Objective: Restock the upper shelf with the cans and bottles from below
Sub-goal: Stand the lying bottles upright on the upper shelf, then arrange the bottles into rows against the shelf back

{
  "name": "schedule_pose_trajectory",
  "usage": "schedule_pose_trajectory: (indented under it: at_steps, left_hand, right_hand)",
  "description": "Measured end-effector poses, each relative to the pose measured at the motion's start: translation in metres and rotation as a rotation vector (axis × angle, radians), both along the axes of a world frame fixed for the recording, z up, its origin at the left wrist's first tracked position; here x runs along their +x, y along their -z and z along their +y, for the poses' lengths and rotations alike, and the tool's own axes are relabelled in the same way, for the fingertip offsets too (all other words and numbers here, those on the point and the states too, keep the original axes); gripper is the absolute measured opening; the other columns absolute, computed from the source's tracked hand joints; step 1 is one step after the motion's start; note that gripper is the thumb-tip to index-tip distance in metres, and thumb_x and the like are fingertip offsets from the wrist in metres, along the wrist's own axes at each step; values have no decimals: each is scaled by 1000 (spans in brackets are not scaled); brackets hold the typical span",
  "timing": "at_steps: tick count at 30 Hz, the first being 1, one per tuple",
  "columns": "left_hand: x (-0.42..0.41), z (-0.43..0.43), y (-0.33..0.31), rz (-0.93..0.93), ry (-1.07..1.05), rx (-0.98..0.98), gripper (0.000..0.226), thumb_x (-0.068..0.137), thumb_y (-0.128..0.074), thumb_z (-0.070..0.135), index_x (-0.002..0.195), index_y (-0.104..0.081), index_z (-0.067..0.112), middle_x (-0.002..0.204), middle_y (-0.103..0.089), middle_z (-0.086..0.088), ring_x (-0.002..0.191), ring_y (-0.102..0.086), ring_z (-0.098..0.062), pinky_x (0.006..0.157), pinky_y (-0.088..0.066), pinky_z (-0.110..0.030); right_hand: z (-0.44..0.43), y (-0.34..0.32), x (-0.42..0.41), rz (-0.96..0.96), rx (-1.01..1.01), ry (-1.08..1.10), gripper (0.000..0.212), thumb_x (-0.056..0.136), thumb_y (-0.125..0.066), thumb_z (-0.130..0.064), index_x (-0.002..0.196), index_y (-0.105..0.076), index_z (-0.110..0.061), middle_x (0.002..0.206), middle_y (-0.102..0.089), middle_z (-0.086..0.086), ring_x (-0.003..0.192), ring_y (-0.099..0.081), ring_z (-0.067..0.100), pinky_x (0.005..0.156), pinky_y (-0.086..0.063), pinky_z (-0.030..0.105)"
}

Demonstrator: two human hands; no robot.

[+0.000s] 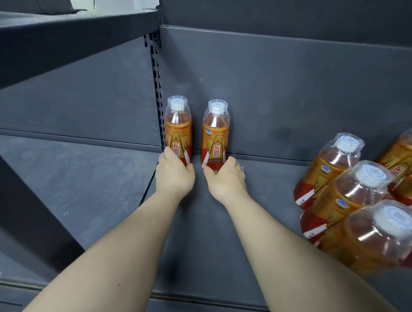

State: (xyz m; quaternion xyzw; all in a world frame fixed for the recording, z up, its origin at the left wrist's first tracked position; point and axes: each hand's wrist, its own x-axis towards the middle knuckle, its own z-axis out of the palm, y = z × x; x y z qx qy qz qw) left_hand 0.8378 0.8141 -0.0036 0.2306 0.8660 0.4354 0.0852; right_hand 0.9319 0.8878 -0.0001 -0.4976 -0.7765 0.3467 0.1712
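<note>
Two orange drink bottles with white caps under clear covers stand upright at the back of a dark grey shelf [220,228]. My left hand [174,175] grips the base of the left bottle [178,128], which stands beside the slotted upright. My right hand [226,179] grips the base of the right bottle [215,132]. Both bottles stand against the back panel, a small gap between them.
Several more of the same orange bottles [355,197] crowd the right side of the shelf. A slotted metal upright [157,81] divides this bay from the bay on the left. Another dark shelf [63,41] overhangs at the upper left.
</note>
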Motion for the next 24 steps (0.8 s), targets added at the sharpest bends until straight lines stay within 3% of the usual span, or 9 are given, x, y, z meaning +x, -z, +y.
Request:
schedule_pose_trajectory:
  at_steps: [7,11,16,19,24]
  left_hand:
    - [40,-28,-8,163,104,-127,52,93,-63,30,136,-40,11,137,-49,-12,127,-48,-33,107,-43,-50]
    - [71,-49,-10,280,140,-272,49,95,-58,35,134,-41,10,137,-48,-13,128,-45,-33,108,-39,-49]
    - [124,-80,-9,366,162,-448,61,98,-49,41,147,-31,9,153,-35,-17,141,-32,-38,117,-25,-50]
    - [161,-100,-8,447,207,-536,65,100,-46,43,151,-25,9,161,-21,-19,147,-21,-39,121,-17,-50]
    - [213,-129,-3,545,236,-603,63,100,-46,44,149,-26,10,160,-22,-19,146,-21,-40,120,-17,-50]
  right_hand:
    - [-26,-12,50,-172,31,-174,78,100,-50,-52,159,-12,-19,167,-9,8,154,-7,30,124,-15,46]
    - [-42,-16,89,-268,112,-274,71,102,-45,-49,160,-14,-21,167,-8,9,154,-6,30,124,-11,47]
    - [-68,-16,149,-337,179,-416,66,104,-38,-49,160,-13,-24,168,-5,9,154,-3,31,125,-6,47]
    - [-85,-18,184,-330,191,-460,64,105,-36,-48,160,-12,-24,168,-5,8,154,-2,29,125,-5,46]
    - [-109,-21,237,-256,205,-507,60,107,-35,-43,160,-15,-23,168,-8,5,154,-5,25,123,-7,43]
